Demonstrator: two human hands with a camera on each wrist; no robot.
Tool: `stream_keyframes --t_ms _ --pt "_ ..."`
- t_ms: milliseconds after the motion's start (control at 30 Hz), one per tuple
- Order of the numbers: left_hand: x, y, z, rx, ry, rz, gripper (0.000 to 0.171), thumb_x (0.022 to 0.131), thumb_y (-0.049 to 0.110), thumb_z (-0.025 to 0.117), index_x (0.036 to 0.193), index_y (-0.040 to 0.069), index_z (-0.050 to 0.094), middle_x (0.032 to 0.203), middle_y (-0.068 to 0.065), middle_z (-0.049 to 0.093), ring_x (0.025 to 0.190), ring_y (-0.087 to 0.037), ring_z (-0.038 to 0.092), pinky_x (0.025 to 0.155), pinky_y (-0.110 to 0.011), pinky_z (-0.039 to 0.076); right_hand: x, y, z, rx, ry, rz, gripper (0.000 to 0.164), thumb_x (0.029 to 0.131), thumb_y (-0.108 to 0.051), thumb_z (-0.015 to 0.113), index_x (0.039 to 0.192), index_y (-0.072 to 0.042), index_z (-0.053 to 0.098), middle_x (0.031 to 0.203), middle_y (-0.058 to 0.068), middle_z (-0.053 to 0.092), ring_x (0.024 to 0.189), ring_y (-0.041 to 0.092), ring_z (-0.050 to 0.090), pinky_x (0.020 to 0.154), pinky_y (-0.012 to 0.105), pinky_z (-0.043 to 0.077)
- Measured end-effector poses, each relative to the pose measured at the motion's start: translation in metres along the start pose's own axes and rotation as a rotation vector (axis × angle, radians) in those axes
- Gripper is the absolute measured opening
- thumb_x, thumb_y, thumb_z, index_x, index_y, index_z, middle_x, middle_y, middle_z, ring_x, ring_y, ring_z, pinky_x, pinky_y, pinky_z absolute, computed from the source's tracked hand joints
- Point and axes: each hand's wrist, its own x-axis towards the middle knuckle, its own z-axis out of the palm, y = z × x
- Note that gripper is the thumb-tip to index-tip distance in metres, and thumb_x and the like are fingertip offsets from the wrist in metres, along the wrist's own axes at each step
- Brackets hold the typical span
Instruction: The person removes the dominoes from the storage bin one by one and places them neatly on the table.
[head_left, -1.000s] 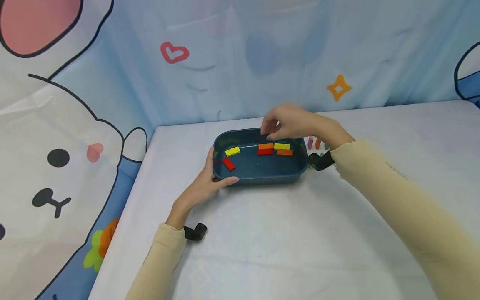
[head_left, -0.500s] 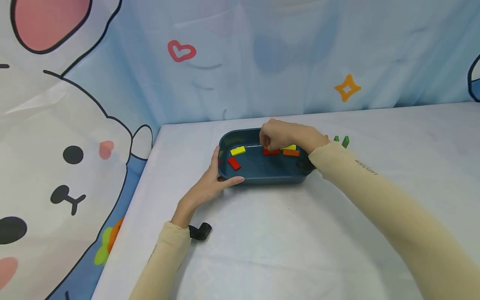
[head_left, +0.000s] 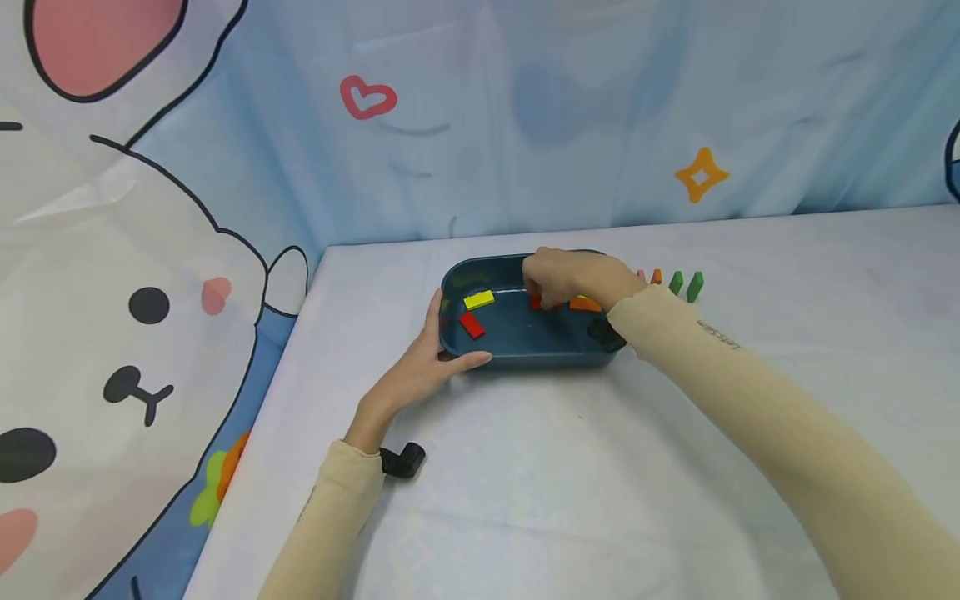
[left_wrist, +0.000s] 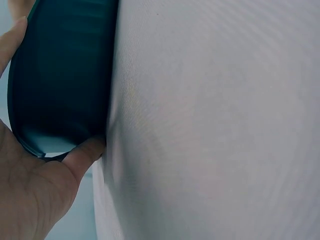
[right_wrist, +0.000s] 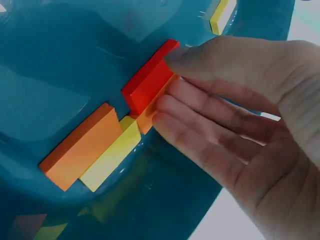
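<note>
The left hand [head_left: 416, 371] grips the tray [head_left: 540, 362] by its left end. Inside, with room toward the near edge, the right hand [head_left: 573, 277] pinches a red block [right_wrist: 149, 79] and an orange block [right_wrist: 146, 118].

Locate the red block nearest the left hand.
Head view: the red block lies in the tray's left end, just below a yellow block, near the left hand.
</note>
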Motion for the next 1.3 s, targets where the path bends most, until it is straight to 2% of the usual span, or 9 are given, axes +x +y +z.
stream_keyframes --t_ms 133,333,633,833,1033,1300 --pt "0.0001 0.0003 0.0009 -0.012 -0.007 0.002 0.124 0.089 0.059 0.079 0.166 0.036 -0.016 0.176 0.0 0.001 0.158 -0.026 0.021 0.125 -0.054 0.024 0.0015 0.0001 0.0016 -0.006 0.011 0.004 0.021 0.094 0.0 0.076 0.115 0.003 0.075 0.104 0.013 0.072 0.089 0.026 0.067 0.086 0.04 0.061" --pt "-0.0002 -0.0001 0.001 -0.005 -0.002 0.001 0.125 0.089 0.059 0.079 0.167 0.033 -0.015 0.176 0.0 0.001 0.158 -0.026 0.018 0.125 -0.055 0.023 0.0028 -0.0016 0.0031 -0.025 0.033 -0.005 0.016 0.093 0.002 0.077 0.109 0.002 0.074 0.098 0.012 0.07 0.087 0.026 0.065 0.083 0.038 0.061" --pt "-0.002 -0.0003 -0.0006 -0.015 -0.002 0.017 0.124 0.09 0.056 0.078 0.168 0.027 -0.014 0.176 -0.002 0.003 0.157 -0.026 0.021 0.125 -0.054 0.025 0.0017 -0.0055 0.0025 0.001 0.007 0.013 0.018 0.092 0.002 0.077 0.11 0.0 0.074 0.105 0.013 0.069 0.092 0.026 0.065 0.086 0.039 0.06" --pt "-0.0042 0.0002 -0.0014 -0.012 -0.005 0.013 0.124 0.09 0.057 0.078 0.168 0.027 -0.014 0.176 -0.002 0.004 0.158 -0.027 0.02 0.125 -0.055 0.025 0.0033 -0.0047 0.0063 0.019 0.003 0.007 0.017 0.092 0.005 0.076 0.107 -0.001 0.072 0.103 0.012 0.068 0.09 0.025 0.064 0.084 0.038 0.059" --pt "-0.0033 0.0004 -0.0006 -0.016 -0.011 0.018 0.125 0.089 0.058 0.078 0.168 0.028 -0.014 0.176 -0.001 0.004 0.157 -0.025 0.022 0.125 -0.054 0.026 0.0032 -0.0058 0.0066 0.01 -0.024 0.029 0.014 0.093 0.004 0.075 0.105 -0.001 0.071 0.101 0.011 0.067 0.087 0.024 0.062 0.083 0.037 0.059" --pt "-0.0017 0.0009 0.0012 -0.013 -0.016 0.02 0.125 0.09 0.056 0.079 0.168 0.028 -0.014 0.175 -0.003 0.008 0.156 -0.025 0.026 0.124 -0.054 0.026 0.0037 -0.0061 0.0057 -0.025 -0.049 0.044 0.013 0.093 0.001 0.075 0.105 -0.003 0.071 0.107 0.012 0.069 0.093 0.025 0.066 0.088 0.04 0.059"
